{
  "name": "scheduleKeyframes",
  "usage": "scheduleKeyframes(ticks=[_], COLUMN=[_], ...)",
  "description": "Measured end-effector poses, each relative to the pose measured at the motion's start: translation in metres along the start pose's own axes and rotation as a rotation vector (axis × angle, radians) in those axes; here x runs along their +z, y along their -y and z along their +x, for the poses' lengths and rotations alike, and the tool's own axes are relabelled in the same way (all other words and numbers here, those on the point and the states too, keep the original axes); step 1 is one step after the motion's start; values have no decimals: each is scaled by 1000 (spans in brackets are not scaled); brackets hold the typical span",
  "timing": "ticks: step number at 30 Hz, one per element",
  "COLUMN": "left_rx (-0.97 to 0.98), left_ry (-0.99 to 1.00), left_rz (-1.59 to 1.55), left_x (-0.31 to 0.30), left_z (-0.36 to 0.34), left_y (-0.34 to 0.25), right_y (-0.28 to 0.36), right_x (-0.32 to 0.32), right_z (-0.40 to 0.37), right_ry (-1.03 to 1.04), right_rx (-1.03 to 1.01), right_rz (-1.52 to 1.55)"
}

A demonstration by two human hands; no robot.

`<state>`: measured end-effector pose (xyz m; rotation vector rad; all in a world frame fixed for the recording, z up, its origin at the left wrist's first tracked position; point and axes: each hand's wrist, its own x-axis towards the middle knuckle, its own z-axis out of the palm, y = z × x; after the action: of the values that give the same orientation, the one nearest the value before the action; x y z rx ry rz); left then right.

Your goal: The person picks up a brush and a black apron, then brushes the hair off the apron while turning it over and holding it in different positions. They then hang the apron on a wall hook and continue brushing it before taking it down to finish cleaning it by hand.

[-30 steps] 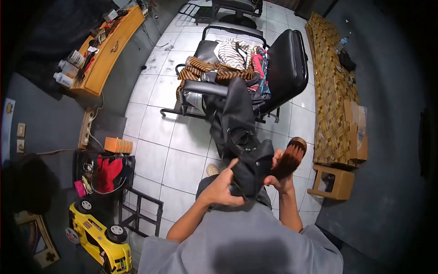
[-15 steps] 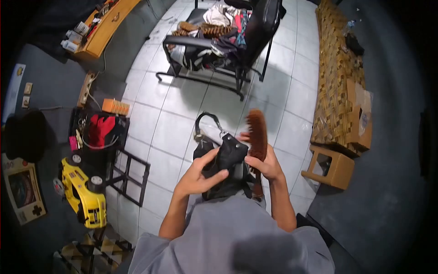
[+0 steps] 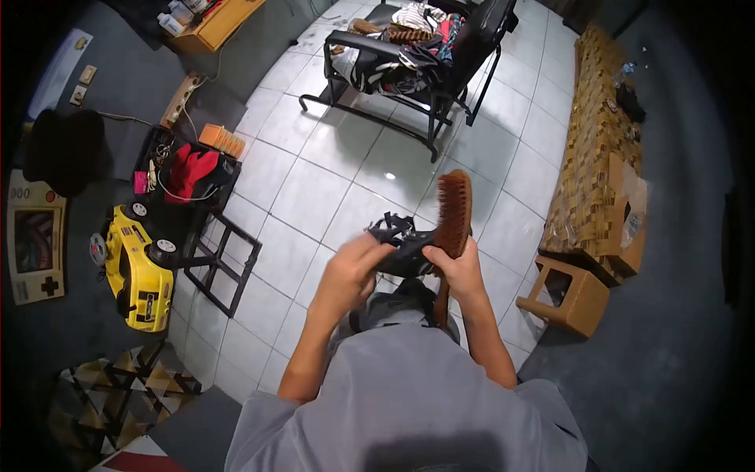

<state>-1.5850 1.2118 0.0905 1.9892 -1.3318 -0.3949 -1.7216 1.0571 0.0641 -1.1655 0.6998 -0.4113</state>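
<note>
R. hand (image 3: 460,271): grip closed around a long-handled brush (image 3: 454,212), thumb at the lower end of the bristles, handle running down twd. the person's lap. Bristle side faces the black item (image 3: 401,252), a dark piece w/ straps and small bright fittings, held up in front of the body, between the hands. Its near-side end meets the r. thumb; the same grip appears to pinch it agst. the brush, exact contact n/a from this view. L. hand (image 3: 348,271): at the item's other end, fingers bent inward, outline blurred; whether the fingertips press together or pinch a strap, cannot tell. Loose straps project twd. the tiled floor (image 3: 313,197). Ref. positions: padded chair (image 3: 362,46) w/ striped cloth (image 3: 415,16) on it, ahead; brown stool (image 3: 578,303) to the r.; yellow toy car (image 3: 145,271) to the l. Caution (judgement): 1 hand appears to carry 2 objects, so if the r. thumb eases off, brush or item could slip to the floor. Loose straps could snag in the bristles, esp. if the l. hand pulls sharply. Metal fittings could scratch the brush's wood. Soft body could fold under uneven pull, causing loss of hold.
</note>
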Motion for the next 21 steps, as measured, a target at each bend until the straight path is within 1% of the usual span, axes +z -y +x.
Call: scheduleKeyframes(ticks=[1, 2, 3, 5, 6, 9, 10, 11, 13, 14, 16, 17, 18, 19, 20, 21], left_rx=[14, 43, 56, 48, -13, -127, -91, -64, -91, -82, -63, -59, -53, -45, -41, -76], left_ry=[117, 62, -24, 11, 77, 306, 359, 348, 255, 207, 111, 118, 121, 124, 69, 62], left_rz=[-47, -108, -241, -335, -366, -455, -441, -460, -531, -505, -464, -452, -439, -420, -398, -386], left_x=[-4, -5, 0, 0, -2, -9, -12, -11, -19, -21, -25, -29, -34, -39, -40, -44], left_z=[-3, -5, -8, -11, -13, -22, -26, -32, -39, -40, -41, -42, -40, -37, -33, -29], left_y=[0, -4, -4, 4, 6, 15, 20, 25, 30, 35, 46, 48, 52, 56, 59, 60], right_y=[-2, -4, -2, -4, -11, -23, -31, -37, -47, -48, -55, -56, -62, -78, -97, -109], right_x=[5, 7, 12, 24, 30, 50, 56, 64, 79, 93, 111, 114, 112, 107, 108, 111], right_z=[-1, -3, -8, -20, -26, -45, -50, -57, -70, -81, -93, -99, -100, -98, -90, -86], right_ry=[-42, -63, -96, -177, -214, -277, -292, -304, -149, -166, -139, -123, 9, 59, -57, -176], right_rx=[-4, -11, -4, 3, -35, -7, -43, -106, -234, -166, 47, 157, 193, 257, 60, -131], right_rz=[58, 35, 15, -15, -4, 118, 89, 61, 4, 47, 46, 35, -6, 44, -86, -213])
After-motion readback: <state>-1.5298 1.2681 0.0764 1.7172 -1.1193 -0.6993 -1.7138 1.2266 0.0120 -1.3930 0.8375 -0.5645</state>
